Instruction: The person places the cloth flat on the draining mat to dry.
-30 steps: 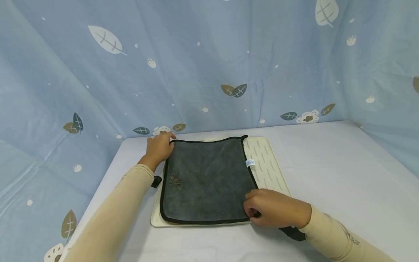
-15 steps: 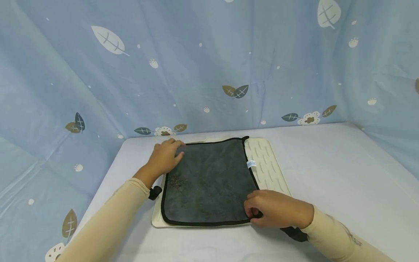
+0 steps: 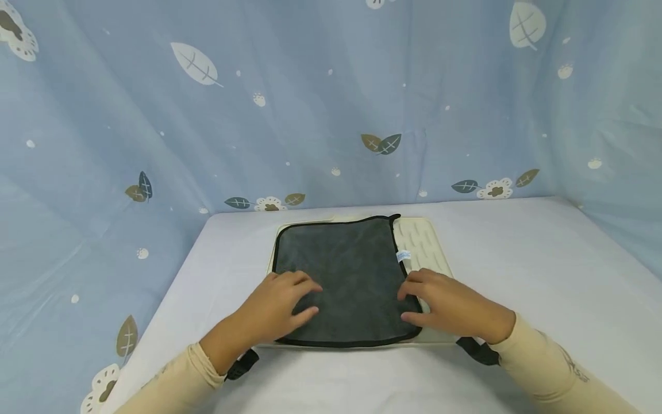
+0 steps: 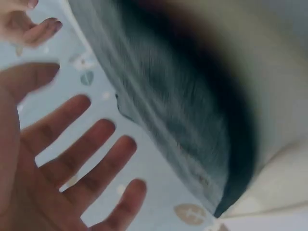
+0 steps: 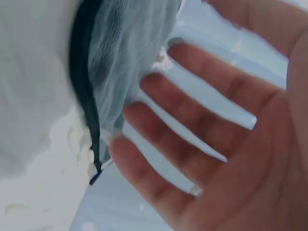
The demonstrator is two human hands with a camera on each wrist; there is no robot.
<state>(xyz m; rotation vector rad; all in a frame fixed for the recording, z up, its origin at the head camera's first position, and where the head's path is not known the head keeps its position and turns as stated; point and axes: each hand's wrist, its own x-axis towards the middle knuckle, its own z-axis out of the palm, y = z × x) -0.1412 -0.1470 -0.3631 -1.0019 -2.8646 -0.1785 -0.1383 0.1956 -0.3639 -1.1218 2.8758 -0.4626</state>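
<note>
A dark grey cloth (image 3: 341, 270) with black edging lies spread flat, a small loop at its far right corner and a white label (image 3: 403, 255) on its right edge. Beneath it is a cream board (image 3: 421, 241) with a ridged pattern, showing mainly along the right. My left hand (image 3: 281, 302) is over the cloth's near left part, fingers spread and holding nothing. Over the near right edge, my right hand (image 3: 439, 299) has its fingers apart and nothing in them. Both wrist views show the fingers loose and clear of the cloth (image 4: 159, 86).
A white-covered table (image 3: 517, 276) extends around the board, widest to the right. Behind and to the left hangs a blue curtain (image 3: 310, 103) printed with leaves and flowers. Black straps circle both wrists.
My left hand has left the cloth's far left corner and come toward me. My right hand has let go of the near right corner and lifted slightly. The cloth stays spread.
</note>
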